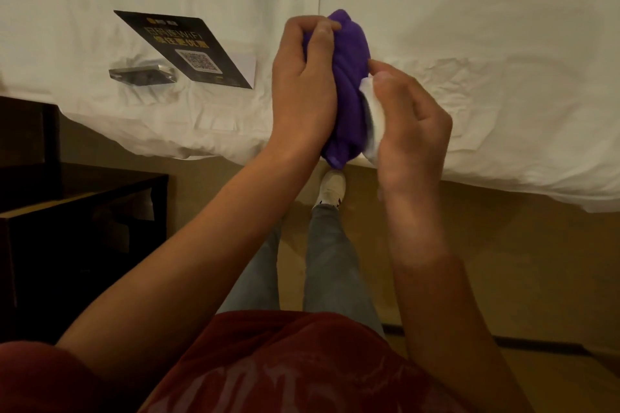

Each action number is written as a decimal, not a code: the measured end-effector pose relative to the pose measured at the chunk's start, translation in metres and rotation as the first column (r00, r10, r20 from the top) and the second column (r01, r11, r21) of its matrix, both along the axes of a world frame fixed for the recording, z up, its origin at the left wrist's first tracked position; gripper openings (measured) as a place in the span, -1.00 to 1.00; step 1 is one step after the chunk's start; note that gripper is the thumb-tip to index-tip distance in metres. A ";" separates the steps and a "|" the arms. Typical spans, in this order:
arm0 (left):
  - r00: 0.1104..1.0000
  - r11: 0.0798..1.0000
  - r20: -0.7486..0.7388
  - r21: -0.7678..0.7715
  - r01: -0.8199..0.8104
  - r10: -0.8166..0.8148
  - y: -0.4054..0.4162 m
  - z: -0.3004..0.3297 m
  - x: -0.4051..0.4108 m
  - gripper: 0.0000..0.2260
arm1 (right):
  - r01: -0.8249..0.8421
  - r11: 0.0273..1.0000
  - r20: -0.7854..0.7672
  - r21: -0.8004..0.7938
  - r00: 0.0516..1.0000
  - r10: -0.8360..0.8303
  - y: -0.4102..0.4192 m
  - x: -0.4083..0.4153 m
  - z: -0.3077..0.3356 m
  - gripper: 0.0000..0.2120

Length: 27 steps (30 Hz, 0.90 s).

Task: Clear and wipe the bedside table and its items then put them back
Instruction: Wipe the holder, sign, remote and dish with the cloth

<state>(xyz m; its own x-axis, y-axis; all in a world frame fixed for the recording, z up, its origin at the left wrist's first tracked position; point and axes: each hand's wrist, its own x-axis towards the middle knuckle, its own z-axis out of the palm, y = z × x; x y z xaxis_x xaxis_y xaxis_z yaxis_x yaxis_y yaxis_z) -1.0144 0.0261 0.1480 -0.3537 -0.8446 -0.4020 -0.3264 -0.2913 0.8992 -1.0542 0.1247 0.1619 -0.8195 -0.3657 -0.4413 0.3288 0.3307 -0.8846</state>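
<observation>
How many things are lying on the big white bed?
2. A black card with a QR code lies flat on the white bed sheet, and a clear shiny plastic stand sits touching the card's left edge. More may be outside the picture.

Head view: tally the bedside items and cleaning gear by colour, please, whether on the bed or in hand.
Black: 1, WiFi card on the bed
Clear: 1, acrylic stand on the bed
Purple: 1, cloth, gripped by left hand
White: 1, white object, held by right hand
Total: 4
</observation>
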 end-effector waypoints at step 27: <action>0.885 0.859 0.045 -0.222 0.461 -0.463 -0.022 -0.009 0.014 -0.85 | -0.067 0.998 0.257 -0.004 0.964 0.065 0.033 -0.012 -0.018 -0.92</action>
